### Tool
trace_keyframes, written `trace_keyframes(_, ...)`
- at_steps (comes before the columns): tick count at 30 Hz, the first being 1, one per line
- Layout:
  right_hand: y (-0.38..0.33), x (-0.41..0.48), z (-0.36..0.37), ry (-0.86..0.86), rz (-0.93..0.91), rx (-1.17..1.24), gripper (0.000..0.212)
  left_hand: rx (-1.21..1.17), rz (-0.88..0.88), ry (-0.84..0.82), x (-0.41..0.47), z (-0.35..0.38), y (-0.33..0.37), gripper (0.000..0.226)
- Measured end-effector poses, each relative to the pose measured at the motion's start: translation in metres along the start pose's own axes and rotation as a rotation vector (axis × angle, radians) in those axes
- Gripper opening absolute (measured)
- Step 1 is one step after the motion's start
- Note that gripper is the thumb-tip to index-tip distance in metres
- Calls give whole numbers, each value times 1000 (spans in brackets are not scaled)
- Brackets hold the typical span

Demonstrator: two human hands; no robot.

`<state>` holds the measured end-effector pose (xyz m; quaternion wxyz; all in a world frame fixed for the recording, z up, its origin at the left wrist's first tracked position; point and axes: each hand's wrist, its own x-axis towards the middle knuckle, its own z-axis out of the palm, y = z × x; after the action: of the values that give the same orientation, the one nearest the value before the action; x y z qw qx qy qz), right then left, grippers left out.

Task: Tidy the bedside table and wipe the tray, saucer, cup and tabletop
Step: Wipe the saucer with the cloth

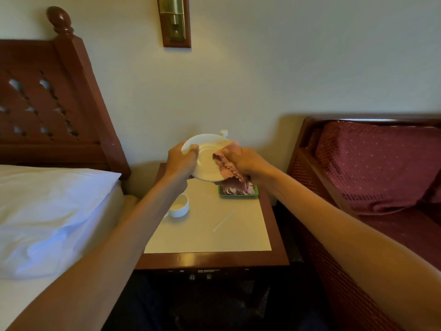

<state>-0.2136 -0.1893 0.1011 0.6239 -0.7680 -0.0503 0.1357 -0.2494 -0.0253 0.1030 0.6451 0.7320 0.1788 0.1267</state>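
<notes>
My left hand (181, 158) grips the left rim of a white saucer (205, 156), held tilted in the air above the bedside table (210, 256). My right hand (241, 161) holds a bunched pink cloth (225, 161) against the saucer's right side. A white cup (179, 205) stands on the pale tabletop near its left edge, partly behind my left forearm. A small green tray (238, 193) with dark sachets sits at the back right, partly hidden by the cloth. A thin white stirrer (223, 220) lies on the tabletop.
A bed with a white pillow (47, 206) and a carved wooden headboard (47, 103) stands to the left. A maroon cushioned armchair (372, 168) is close on the right. A small white cap-like object (223, 133) shows behind the saucer. A wall lamp bracket (174, 20) hangs above.
</notes>
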Motion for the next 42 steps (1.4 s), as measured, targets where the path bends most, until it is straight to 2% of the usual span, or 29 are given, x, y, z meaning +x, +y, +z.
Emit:
trace_keyframes(2, -6, 1, -10, -26, -6, -45, 28, 38, -74, -145, -1, -2, 0, 17)
trace_keyframes(3, -7, 0, -10, -5, -23, -63, 29, 61, -69, -165, 0, -2, 0, 18)
trace_keyframes(4, -5, 1, -6, 40, -33, -71, 30, 68, -30, -121, 0, 0, 2, 18)
trace_keyframes(6, 0, -3, 10, 121, -53, 16, 32, 34, 66, 82, 0, 9, 7, 17)
trace_keyframes(8, 6, -8, 28, 128, -31, 154, 29, -35, 127, 281, -4, 17, 11, 23)
trace_keyframes(10, 6, -7, 30, 156, -37, 172, 33, -45, 148, 305, -5, 18, 10, 26)
trace_keyframes(13, -5, -1, 4, 146, -88, 41, 31, -130, 66, 105, 1, 4, 12, 8)
trace_keyframes(16, -14, -5, -24, -102, -123, -171, 20, -37, -63, -161, 6, -15, 25, 18)
trace_keyframes(18, -19, -9, -32, -168, -184, -374, 20, 92, -117, -320, 4, -17, 27, 24)
trace_keyframes(19, -19, -7, -32, -156, -194, -408, 22, 149, -101, -341, 3, -14, 26, 26)
trace_keyframes(21, -13, -5, -22, -51, -189, -341, 29, 160, 3, -246, 0, -5, 24, 21)
trace_keyframes(23, 3, -1, -2, 160, -143, -183, 41, 36, 96, -47, -2, 5, 24, 12)
trace_keyframes(25, 20, -1, 19, 216, -92, -1, 48, -38, 138, 137, -4, 9, 26, 12)
trace_keyframes(26, 24, -2, 24, 212, -78, 46, 51, -38, 139, 162, -5, 9, 25, 12)
trace_keyframes(28, 14, -6, 21, 201, -70, 41, 49, 6, 113, 109, -5, 4, 22, 11)
trace_keyframes(31, -1, -3, 7, 144, -92, 54, 33, 40, 17, -45, -3, -5, 17, 14)
trace_keyframes(32, -3, -4, 8, 156, -103, 42, 33, 45, 28, -32, -4, -4, 15, 12)
trace_keyframes(36, 0, -23, 38, 266, -176, -23, 31, -172, 218, 367, -11, 13, 14, 25)
trace_keyframes(37, 1, -25, 43, 272, -204, -22, 32, -221, 236, 423, -12, 15, 14, 26)
trace_keyframes(39, -4, -24, 40, 271, -230, -38, 30, -289, 194, 384, -11, 10, 16, 25)
trace_keyframes(42, -21, -18, 12, 230, -255, -161, 22, -409, 25, 82, 0, -12, 19, 16)
